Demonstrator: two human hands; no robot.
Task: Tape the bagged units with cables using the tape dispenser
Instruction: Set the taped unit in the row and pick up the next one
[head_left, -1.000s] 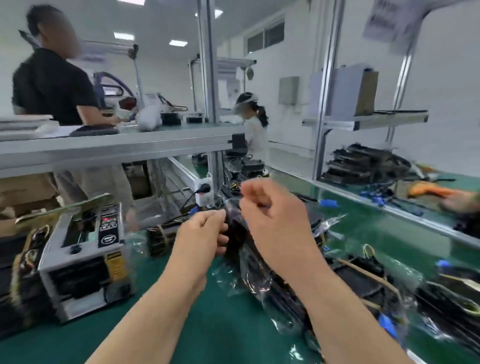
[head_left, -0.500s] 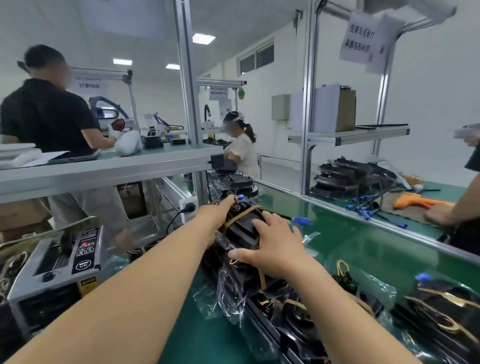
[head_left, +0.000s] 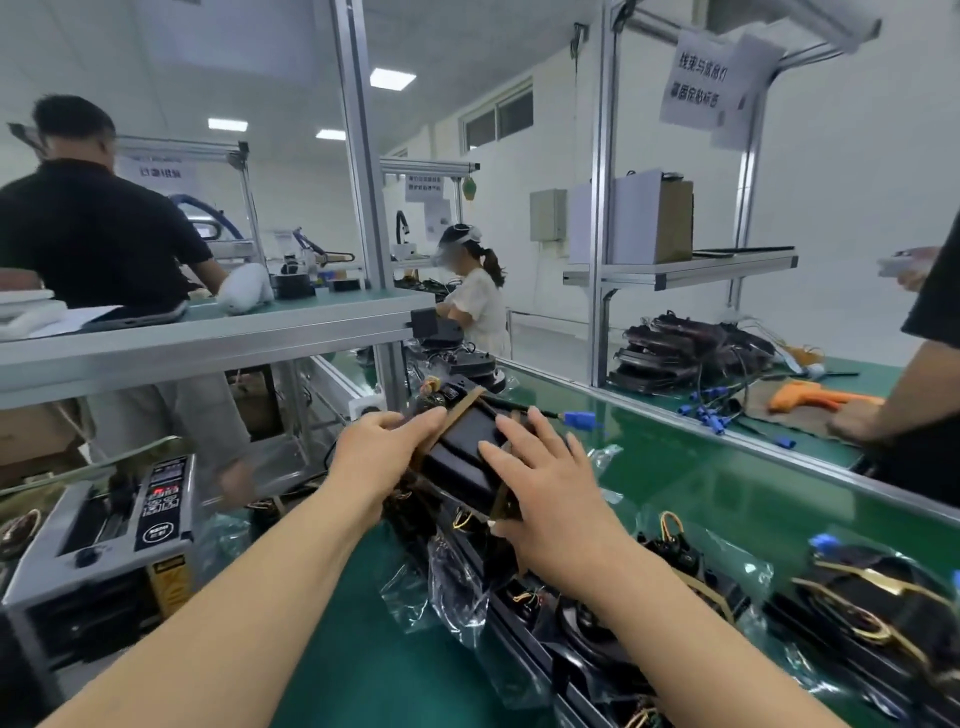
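1. Your left hand (head_left: 384, 449) is released, its straight fingers pressing a brown tape strip (head_left: 460, 410) against the left edge of the black unit (head_left: 465, 449) at frame centre.
2. Your right hand (head_left: 553, 488) is also released, lying flat with spread fingers on top of that unit.
3. The unit sits on top of a row of other units running towards the lower right. The tape dispenser (head_left: 104, 530) stands at lower left, well apart from both hands.
4. Risk: the unit rests on an uneven pile, so uneven pressure from your palms could probably tip it or slide it off.
5. Risk: tape smoothed over slack film is likely to wrinkle or lift, so flatten the film first.
6. Risk: the cable with the blue connector (head_left: 579, 418) pokes out just right of the unit, and tape could trap it crookedly.
7. The clear bags (head_left: 457, 582) below centre hold black units with coiled cables, and so do the bagged units (head_left: 872, 618) at lower right.
8. Whether the unit under your hands is fully bagged cannot be told.
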